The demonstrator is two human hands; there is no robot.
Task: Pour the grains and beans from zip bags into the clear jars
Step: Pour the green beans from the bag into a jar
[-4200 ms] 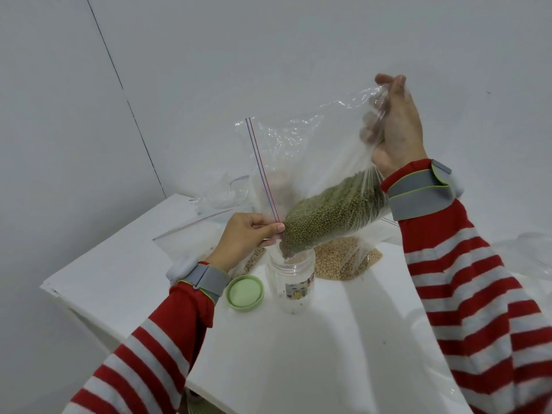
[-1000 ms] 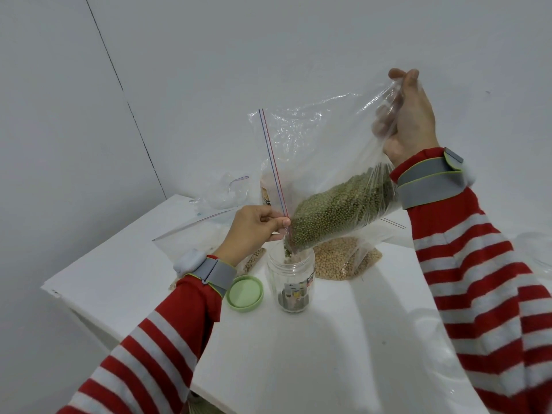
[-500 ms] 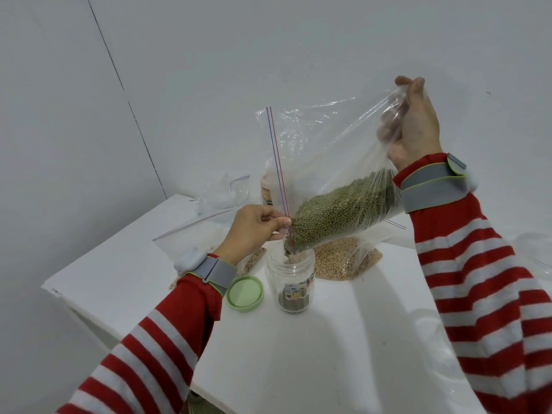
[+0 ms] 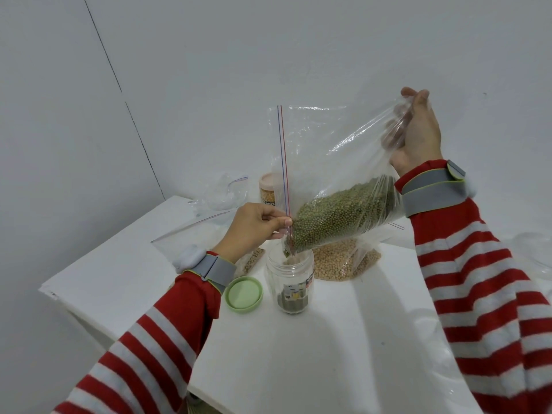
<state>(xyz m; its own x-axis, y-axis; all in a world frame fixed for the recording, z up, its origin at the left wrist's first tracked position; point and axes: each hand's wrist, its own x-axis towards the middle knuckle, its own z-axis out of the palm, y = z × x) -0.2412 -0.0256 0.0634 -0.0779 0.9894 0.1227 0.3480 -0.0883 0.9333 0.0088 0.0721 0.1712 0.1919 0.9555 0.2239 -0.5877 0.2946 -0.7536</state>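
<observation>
green lid (image 4: pixel 244 294) just beside jar (image 4: pixel 291 280)

My left sleeve (image 4: pixel 155 339) and right sleeve (image 4: pixel 478 279): long, red with white stripes. Left strap (image 4: pixel 219 268) and right strap (image 4: pixel 433 194): grey, yellow-green edging, one per wrist. White fluffy pad (image 4: pixel 189 258) beside left strap.

Your zip bag (image 4: pixel 334 150) above jar (image 4: pixel 289 273): crinkled glossy clear plastic | jar: smooth clear plastic | lid (image 4: pixel 244 294) beside jar: matt green plastic | tabletop (image 4: pixel 298 369): smooth matt white
</observation>
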